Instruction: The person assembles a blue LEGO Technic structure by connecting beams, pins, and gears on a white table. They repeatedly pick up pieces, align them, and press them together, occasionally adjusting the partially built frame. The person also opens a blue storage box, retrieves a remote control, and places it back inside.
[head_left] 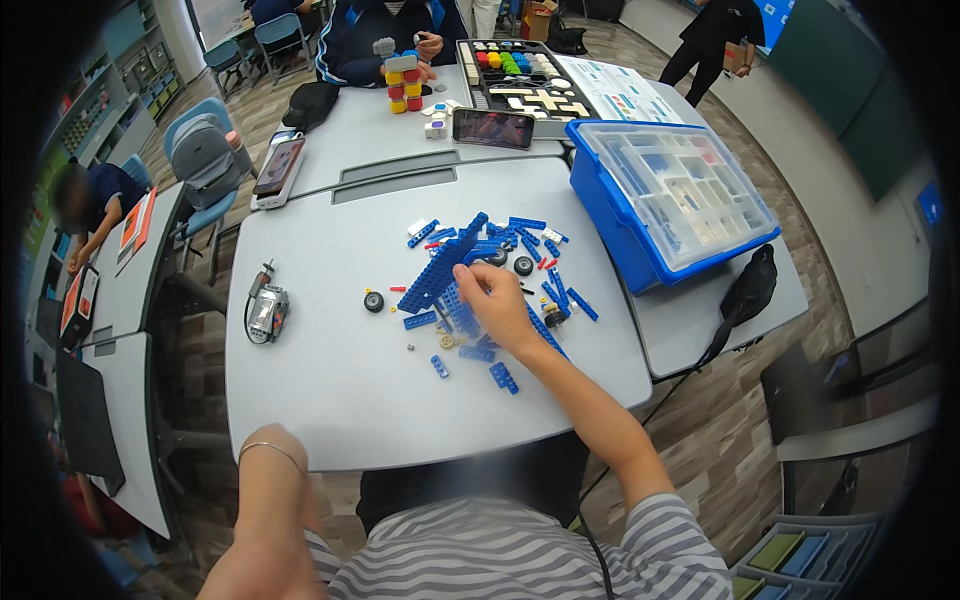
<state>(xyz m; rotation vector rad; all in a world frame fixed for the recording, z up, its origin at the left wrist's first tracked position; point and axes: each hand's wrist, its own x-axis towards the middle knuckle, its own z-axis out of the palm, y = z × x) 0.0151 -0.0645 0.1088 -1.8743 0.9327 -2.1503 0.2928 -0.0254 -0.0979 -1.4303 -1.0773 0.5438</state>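
Observation:
My right hand [487,305] is closed, thumb and fingers pinching a long blue studded building-brick plate [437,273], tilted above a pile of loose parts. Under and around it lie blue beams [582,304], a blurred blue gridded plate [458,314], small red pegs [398,289] and black-tyred wheels [523,266]. Another small wheel [373,301] sits apart to the left. At the table's near left edge is my left hand [280,436], just past a thin bracelet. It is blurred, its fingers do not show, and no held thing is visible.
Left on the white table [330,400] lies a grey motor-like part [267,312] with a cable. A blue lidded parts box [665,205] stands at right. Beyond are a propped phone [493,128], a sorting tray [520,80] and a person [385,40] holding bricks.

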